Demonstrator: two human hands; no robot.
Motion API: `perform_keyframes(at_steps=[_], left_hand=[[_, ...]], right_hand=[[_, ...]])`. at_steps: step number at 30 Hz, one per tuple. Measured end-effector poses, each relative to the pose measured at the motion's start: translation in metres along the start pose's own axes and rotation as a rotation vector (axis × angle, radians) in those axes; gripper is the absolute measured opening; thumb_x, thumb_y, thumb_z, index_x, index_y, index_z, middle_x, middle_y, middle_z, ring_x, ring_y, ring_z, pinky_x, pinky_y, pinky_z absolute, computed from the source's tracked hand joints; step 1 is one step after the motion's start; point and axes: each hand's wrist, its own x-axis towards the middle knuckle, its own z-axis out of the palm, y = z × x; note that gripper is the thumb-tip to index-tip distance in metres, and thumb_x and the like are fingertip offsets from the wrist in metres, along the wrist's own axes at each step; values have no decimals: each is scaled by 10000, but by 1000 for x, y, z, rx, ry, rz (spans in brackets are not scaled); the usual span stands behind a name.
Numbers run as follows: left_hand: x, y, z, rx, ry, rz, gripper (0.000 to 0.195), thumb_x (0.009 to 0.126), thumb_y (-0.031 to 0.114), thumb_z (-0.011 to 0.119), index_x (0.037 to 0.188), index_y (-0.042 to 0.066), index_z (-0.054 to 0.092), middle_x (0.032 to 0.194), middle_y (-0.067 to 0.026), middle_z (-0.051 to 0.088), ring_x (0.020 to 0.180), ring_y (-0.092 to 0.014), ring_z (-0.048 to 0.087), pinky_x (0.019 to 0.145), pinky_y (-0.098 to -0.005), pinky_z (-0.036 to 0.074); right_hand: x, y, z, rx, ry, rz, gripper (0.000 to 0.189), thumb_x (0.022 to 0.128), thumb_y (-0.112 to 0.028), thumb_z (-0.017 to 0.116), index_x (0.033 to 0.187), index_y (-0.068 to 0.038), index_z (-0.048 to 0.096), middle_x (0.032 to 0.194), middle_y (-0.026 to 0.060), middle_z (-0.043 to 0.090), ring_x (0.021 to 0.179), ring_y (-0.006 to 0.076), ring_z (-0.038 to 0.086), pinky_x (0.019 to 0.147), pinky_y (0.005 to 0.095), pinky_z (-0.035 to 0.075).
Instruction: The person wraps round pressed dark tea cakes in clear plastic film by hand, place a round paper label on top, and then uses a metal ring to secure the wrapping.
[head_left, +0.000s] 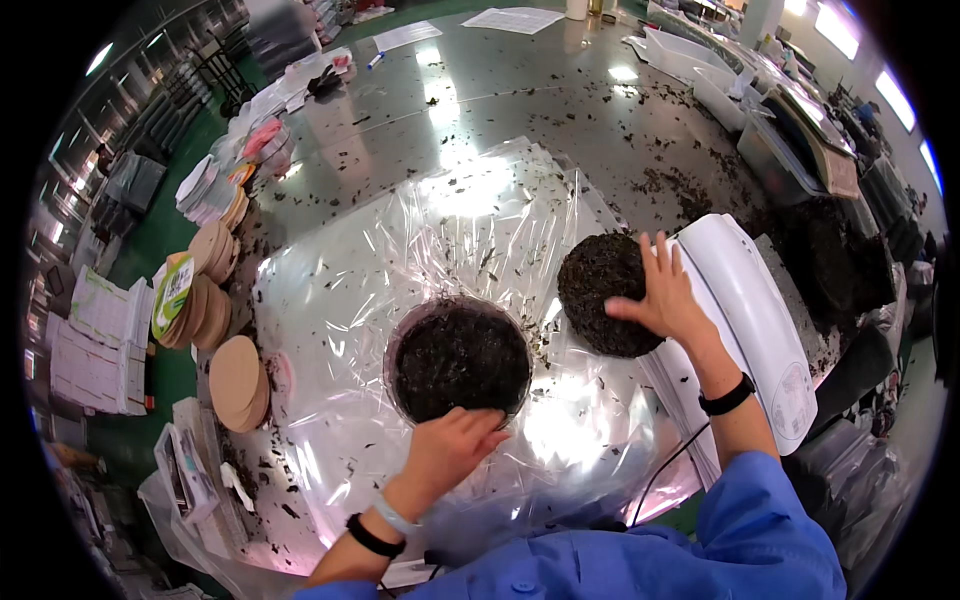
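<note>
A round tub (393, 341) packed with dark, dried leafy flakes (461, 360) stands on clear plastic film (345, 300) before me. My left hand (457, 446) is at the tub's near rim, its fingers bent over the edge; whether they grip it is hidden. To the right, a round dark cake of similar leafy material (596, 289) rests at the left end of a white device that looks like a scale (750, 300). Over the right side of this cake, my right hand (660, 292) has its fingers and thumb spread apart.
Stacked round tan discs (238, 382) line the table's left edge. Loose dark flakes (675, 187) litter the metal table (517, 120). Clear plastic bins (780, 157) stand at the far right, and a heap of dark material (840, 262) lies beyond the scale. A black cable (667, 465) runs near my right arm.
</note>
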Motion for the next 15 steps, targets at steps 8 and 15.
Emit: perform_keyframes(at_steps=[8,15], left_hand=[[-29,16,2,266,-54,406,329,851,251,656,1164,149,642,1378,-33,533,1250,-209,489,1115,-438,348],[-21,14,-68,-535,573,-339,357,997,214,550,1234,-48,605,1318,-129,579,1068,-222,641,980,-320,467]], right_hand=[[-44,47,-1,41,12,-466,592,724,39,647,1299,-83,575,1338,122,590,1235,318,557,1102,449,408],[12,-130,-34,1031,206,-124,528,885,-112,692,1365,-50,480,1229,152,605,1099,216,606,934,335,505]])
